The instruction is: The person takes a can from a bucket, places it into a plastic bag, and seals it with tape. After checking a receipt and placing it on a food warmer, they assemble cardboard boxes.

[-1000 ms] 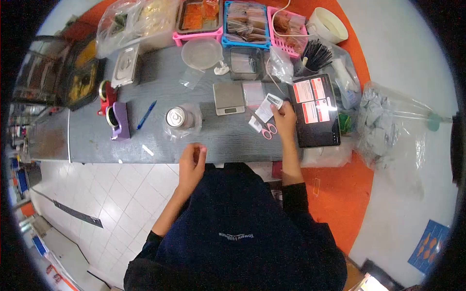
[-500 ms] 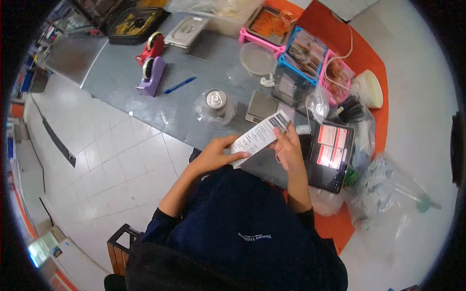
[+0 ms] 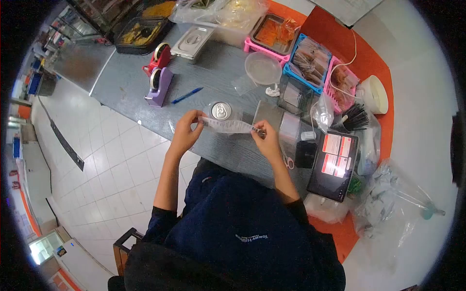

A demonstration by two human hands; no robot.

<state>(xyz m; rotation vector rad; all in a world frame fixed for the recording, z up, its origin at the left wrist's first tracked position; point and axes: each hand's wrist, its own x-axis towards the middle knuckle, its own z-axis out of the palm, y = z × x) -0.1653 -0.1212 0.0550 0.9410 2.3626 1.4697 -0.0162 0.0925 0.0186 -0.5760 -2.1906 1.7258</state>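
Note:
A printed paper receipt (image 3: 228, 126) stretches between my two hands, seen nearly edge-on and sagging slightly. My left hand (image 3: 188, 130) pinches its left end. At the other end, my right hand (image 3: 266, 136) grips it between thumb and fingers. Just behind the paper stands a drink can (image 3: 221, 111), its silver top facing up, with clear plastic around it. A flat grey kitchen scale (image 3: 268, 114) lies beyond my right hand.
Left of the can are a blue pen (image 3: 187, 95), a purple tape dispenser (image 3: 159, 87) and a red one (image 3: 157, 59). A lit tablet (image 3: 333, 166) and scissors (image 3: 290, 163) lie to the right. Pink and blue baskets (image 3: 286, 68) and a lidded metal container (image 3: 193, 41) stand farther back.
The receipt has moved left and turned from slanted to nearly level, in front of the can. My left hand shifted left and forward; my right hand moved left, uncovering the scissors.

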